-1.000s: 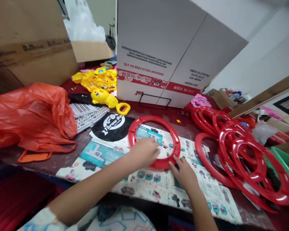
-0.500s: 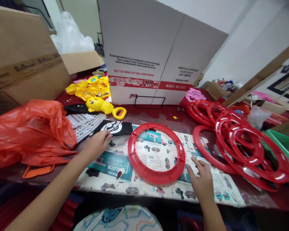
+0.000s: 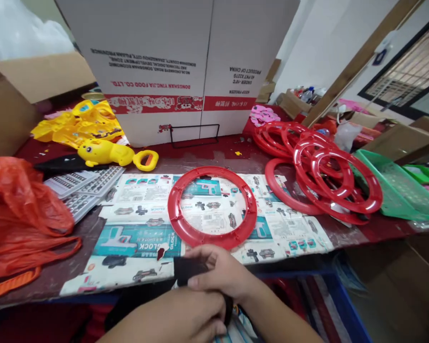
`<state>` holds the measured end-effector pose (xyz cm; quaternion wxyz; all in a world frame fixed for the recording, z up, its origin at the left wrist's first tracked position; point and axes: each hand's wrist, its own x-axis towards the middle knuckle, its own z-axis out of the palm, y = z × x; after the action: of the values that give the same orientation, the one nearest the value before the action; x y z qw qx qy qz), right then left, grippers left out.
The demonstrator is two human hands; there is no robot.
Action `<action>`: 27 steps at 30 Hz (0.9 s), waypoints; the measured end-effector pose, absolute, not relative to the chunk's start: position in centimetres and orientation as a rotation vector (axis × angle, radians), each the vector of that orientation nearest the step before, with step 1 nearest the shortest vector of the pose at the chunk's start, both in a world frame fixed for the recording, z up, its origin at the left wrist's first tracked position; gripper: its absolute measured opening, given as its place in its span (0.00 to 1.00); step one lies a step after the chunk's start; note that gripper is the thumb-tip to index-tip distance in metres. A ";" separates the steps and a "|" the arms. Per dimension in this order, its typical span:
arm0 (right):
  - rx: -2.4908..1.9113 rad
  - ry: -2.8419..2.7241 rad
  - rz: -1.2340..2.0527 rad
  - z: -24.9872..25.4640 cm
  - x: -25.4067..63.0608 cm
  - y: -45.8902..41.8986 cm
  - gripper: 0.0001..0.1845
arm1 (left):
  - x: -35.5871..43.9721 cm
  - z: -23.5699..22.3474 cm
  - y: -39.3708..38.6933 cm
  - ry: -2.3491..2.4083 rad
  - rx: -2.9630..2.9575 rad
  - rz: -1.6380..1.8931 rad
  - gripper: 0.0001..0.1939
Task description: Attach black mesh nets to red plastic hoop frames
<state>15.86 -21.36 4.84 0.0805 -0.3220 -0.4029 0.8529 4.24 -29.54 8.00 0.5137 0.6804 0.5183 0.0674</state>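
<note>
My right hand [image 3: 227,274] is closed on a piece of black cloth [image 3: 186,269], thumb on top, at the table's front edge. Below it, close to my body, my left hand [image 3: 196,309] has its fingers curled in, with black fabric showing beside them. Part of the cloth is hidden by both hands. Just beyond them a red plastic ring [image 3: 178,228] lies with its ribbed side up on a flattened printed cardboard sheet [image 3: 128,276].
More red rings [image 3: 368,186] are piled at the right, beside a green crate [image 3: 386,190]. A yellow animal-shaped toy [image 3: 107,152], grey trays of small round parts [image 3: 93,190] and an orange bag [image 3: 25,205] are at left. A big white carton [image 3: 157,57] stands behind.
The printed black cloth has left its place by the grey trays and is now at my hands. Both hands have come together near my body. The view has shifted right.
</note>
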 end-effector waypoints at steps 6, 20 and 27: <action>-0.983 -1.176 2.327 4.2 17.2 -20.9 0.19 | -0.3 6.0 -32.0 0.987 1.574 0.767 0.08; -0.937 -1.900 1.882 7.8 19.2 -20.3 0.05 | -6.2 4.5 -28.1 1.266 1.614 0.703 0.19; -1.065 -2.204 1.854 8.5 20.3 -18.8 0.06 | -10.0 1.6 -15.3 2.068 1.511 0.673 0.32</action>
<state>20.28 -18.77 8.50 0.0352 -0.3466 -0.7173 0.6034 -9.99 -15.35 1.62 0.2442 0.5532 0.7573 0.2465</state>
